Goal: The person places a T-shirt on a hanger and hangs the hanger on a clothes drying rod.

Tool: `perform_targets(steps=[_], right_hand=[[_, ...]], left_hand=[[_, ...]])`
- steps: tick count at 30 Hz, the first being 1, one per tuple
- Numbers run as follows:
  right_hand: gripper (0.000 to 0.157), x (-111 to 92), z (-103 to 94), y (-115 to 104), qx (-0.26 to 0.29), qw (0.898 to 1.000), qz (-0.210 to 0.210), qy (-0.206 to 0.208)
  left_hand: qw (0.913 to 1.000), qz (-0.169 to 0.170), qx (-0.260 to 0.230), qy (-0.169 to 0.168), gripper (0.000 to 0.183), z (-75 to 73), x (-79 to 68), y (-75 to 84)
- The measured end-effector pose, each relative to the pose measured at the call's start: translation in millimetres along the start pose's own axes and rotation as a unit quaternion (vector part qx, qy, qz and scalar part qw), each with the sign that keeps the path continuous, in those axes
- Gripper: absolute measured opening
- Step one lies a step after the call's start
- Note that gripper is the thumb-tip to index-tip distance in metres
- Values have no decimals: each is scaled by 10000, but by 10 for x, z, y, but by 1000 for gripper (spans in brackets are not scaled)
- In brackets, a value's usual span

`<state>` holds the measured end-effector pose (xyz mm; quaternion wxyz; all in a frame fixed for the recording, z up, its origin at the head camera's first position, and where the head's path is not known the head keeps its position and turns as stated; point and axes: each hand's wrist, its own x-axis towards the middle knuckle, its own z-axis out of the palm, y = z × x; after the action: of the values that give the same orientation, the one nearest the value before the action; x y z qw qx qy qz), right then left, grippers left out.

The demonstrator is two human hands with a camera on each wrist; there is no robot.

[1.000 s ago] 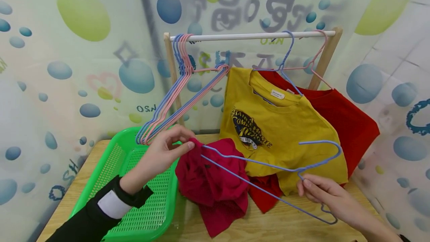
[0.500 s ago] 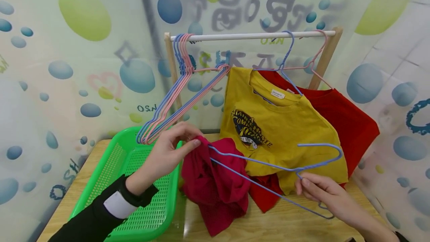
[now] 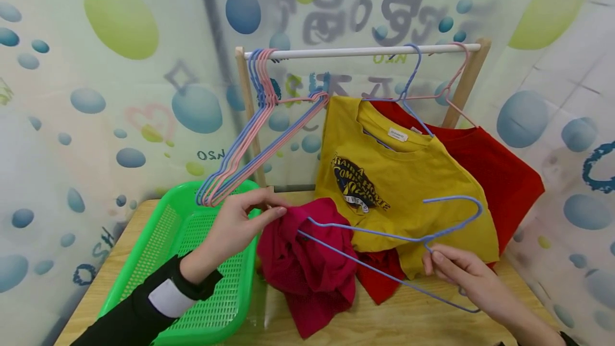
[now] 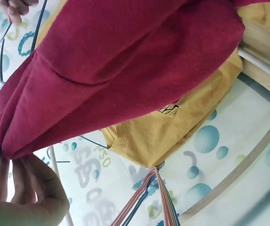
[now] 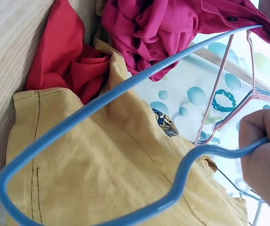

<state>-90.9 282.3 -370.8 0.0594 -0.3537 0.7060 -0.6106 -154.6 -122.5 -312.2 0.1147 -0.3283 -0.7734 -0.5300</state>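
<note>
In the head view my left hand pinches the edge of a crumpled magenta garment between thumb and fingers. The left wrist view shows the cloth gathered into folds at those fingertips. My right hand grips a blue hanger near the base of its hook, which points up and to the left. The hanger's left end disappears inside the magenta garment. Seen from the right wrist, the near corner of the hanger is bare, and a small dark button sits on the magenta cloth.
A white-barred rack stands behind, with several blue and pink hangers bunched at its left. A yellow T-shirt and a red garment hang at its right. The green basket stands at the left on the wooden table.
My left hand has shifted slightly right and then down with the cloth edge. The hanger's left end has moved slightly right and down, and its hook has tipped up a little.
</note>
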Motion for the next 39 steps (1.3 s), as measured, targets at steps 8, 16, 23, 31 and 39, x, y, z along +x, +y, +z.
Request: perform_targets(steps=[8,16,23,31,39], right_hand=[[39,-7,15,18,-193,9996,-14,210],[38,3,7,10,50,9998,114,151],[38,12,-12,40,222,9997,73,4],[40,59,-14,33,91,9997,128,-188],[39,133,42,-27,-116,9998,102,-97]], left_hand=[[9987,399,-299,62,18,46,-71,-62],[9955,354,-368,797,12,128,-146,-134],[9832,818,-703,1472,10,224,-133,-169],[9714,905,-761,2058,8,119,9,-13],[9699,540,-1029,2141,16,93,68,46]])
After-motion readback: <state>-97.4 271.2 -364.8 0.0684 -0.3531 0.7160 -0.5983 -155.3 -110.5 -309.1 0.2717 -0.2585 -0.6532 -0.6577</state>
